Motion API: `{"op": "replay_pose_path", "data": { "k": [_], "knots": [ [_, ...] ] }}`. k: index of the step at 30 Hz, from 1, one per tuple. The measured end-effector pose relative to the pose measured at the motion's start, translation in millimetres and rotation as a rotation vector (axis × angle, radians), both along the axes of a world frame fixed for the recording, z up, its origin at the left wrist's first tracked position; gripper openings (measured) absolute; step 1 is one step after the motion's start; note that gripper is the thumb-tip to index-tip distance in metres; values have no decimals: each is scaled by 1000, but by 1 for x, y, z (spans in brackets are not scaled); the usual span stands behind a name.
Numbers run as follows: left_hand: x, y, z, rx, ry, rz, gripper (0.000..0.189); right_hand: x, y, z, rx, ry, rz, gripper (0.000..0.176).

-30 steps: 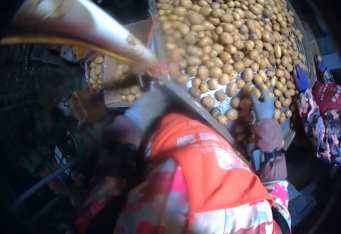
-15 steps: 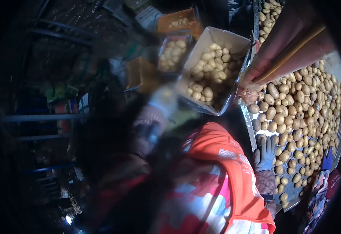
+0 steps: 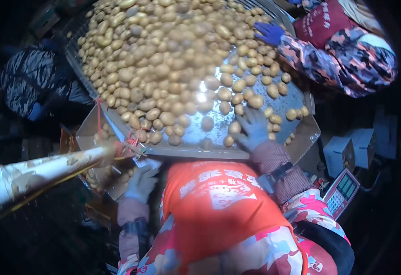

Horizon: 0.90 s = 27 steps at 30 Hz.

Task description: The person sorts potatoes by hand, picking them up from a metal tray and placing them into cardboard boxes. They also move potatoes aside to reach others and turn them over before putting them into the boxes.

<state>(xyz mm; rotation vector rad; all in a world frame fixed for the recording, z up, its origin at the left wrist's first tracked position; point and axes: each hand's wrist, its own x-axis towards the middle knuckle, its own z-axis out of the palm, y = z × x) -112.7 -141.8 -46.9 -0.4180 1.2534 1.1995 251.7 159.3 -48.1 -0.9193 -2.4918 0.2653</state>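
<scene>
My right hand (image 3: 254, 128), in a pale glove, rests on the metal sorting table (image 3: 182, 152) near its front edge. Its fingers are spread over the surface, touching or close beside several loose potatoes (image 3: 255, 101). In a similar glove, my left hand (image 3: 141, 183) is lower, just outside the table's front-left corner. Its fingers are loosely bent and somewhat apart, with no potato showing in them. Beside it is a cardboard box (image 3: 88, 126) partly filled with potatoes, overlapped by a wrapped pole (image 3: 49, 172).
A heap of potatoes (image 3: 141, 55) covers the table's far left. At far right, a person's blue-gloved hand (image 3: 269, 33) is by the potatoes; another person in camouflage (image 3: 35, 82) is at left. A scale (image 3: 341, 195) and white boxes (image 3: 339, 153) stand on the right.
The view has swung from the boxes at the left back to the table. My left hand has moved from beside the potato box to the table corner; my right hand stays on the table.
</scene>
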Motion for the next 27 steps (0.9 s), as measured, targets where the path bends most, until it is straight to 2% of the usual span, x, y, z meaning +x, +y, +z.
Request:
{"op": "replay_pose_path", "data": {
  "k": [1,2,3,4,6,8,9,10,12,14,16,18,19,21,23,25,26,27],
  "knots": [
    [32,38,23,92,121,-188,41,17,4,13,-59,-89,-76,44],
    [47,62,17,162,47,-275,46,35,11,12,-85,-163,-128,42],
    [71,99,41,175,135,-394,51,57,28,15,-113,-237,-172,40],
    [85,123,41,167,124,-397,53,79,43,15,-141,-310,-212,39],
    [101,164,29,160,106,-383,56,125,86,-4,-134,-297,-393,34],
    [107,178,-30,115,-13,-265,57,165,138,-27,81,-41,-412,35],
    [108,182,-47,94,-72,-207,58,166,163,-15,-5,-119,-424,41],
    [109,189,-43,53,-73,-216,58,161,192,4,-88,-197,-432,46],
    [109,194,-32,-23,-69,-215,57,136,244,8,-507,-270,-707,65],
    [107,191,-31,-12,-60,-149,56,107,237,16,-288,-166,-406,68],
    [108,188,-28,-22,-50,-124,56,49,218,45,-294,-314,-423,69],
    [112,194,-21,-39,-34,-109,56,31,198,-4,-54,-542,-521,63],
    [110,196,-20,-30,-20,-133,56,39,185,-63,304,-543,-459,59],
    [109,191,-22,-15,-5,-176,55,27,134,-13,-7,-354,-344,51],
    [111,194,-24,-71,-24,-144,55,26,137,50,-533,-263,-75,43],
    [106,190,-29,-92,-48,-127,54,16,149,16,-505,-43,-121,33],
    [104,188,-37,-79,-65,-121,53,-5,185,21,-509,-49,-224,31],
    [103,185,-41,-71,-78,-111,52,-18,225,46,-429,-275,-221,32]
  ]
}}
